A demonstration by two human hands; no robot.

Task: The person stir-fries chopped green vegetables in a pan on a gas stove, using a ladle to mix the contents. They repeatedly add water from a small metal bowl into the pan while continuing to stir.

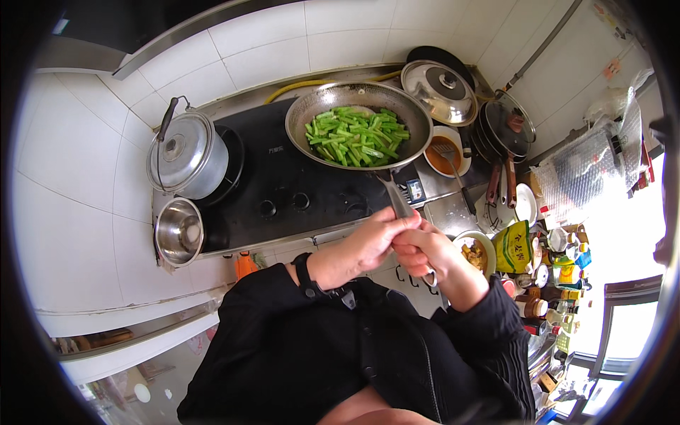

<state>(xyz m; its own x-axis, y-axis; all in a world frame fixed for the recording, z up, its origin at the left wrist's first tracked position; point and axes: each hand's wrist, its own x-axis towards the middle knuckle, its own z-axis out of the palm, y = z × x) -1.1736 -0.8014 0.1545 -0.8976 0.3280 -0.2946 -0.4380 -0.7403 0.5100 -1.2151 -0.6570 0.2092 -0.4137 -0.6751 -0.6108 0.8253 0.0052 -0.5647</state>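
Observation:
Both hands grip the long metal handle [397,195] of a steel wok [421,114]. My left hand [372,236] closes on it nearer the pan, and my right hand [425,247] wraps around it lower down, touching the left. The handle's looped end shows below my right hand. Chopped green vegetable stems [357,135], which look like celery, lie heaped in the wok. The pan is over the right side of a black gas hob [265,164]; its underside is hidden, so I cannot tell whether it rests on the burner.
A lidded aluminium pot [180,151] stands on the left burner, with a steel bowl [178,234] in front. Right of the wok are a steel lid [433,101], a bowl of brown liquid [438,159] with a slotted turner [449,154], stacked pans [507,127], and a bowl of food [475,255].

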